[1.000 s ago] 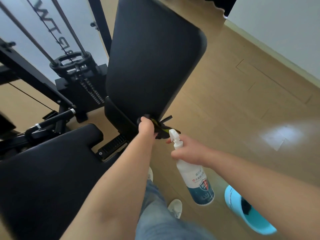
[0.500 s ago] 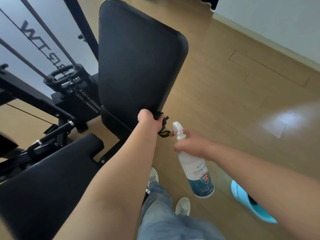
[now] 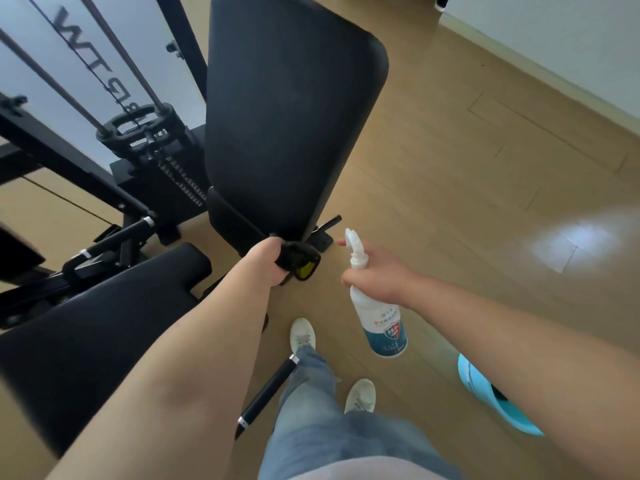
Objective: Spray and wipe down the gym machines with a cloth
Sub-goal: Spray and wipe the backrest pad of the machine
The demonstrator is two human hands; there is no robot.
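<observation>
A black padded bench stands in front of me, its backrest [image 3: 287, 123] raised and its seat pad [image 3: 90, 323] at the lower left. My left hand [image 3: 266, 263] grips a black and yellow cloth [image 3: 301, 263] just below the backrest's lower right corner. Whether the cloth touches the pad I cannot tell. My right hand [image 3: 377, 277] holds a white spray bottle [image 3: 381, 320] by the neck, to the right of the cloth, nozzle pointing left towards the bench. The bottle has a blue label.
A black cable machine with a weight stack [image 3: 145, 157] stands behind the bench at the left. A black handle bar [image 3: 266, 393] sticks out near my legs. A light blue bucket [image 3: 491, 396] sits on the wooden floor at the lower right, partly behind my forearm.
My left hand has drawn the cloth down off the backrest's bottom edge, so more of the cloth shows. The bottle has stayed beside it.
</observation>
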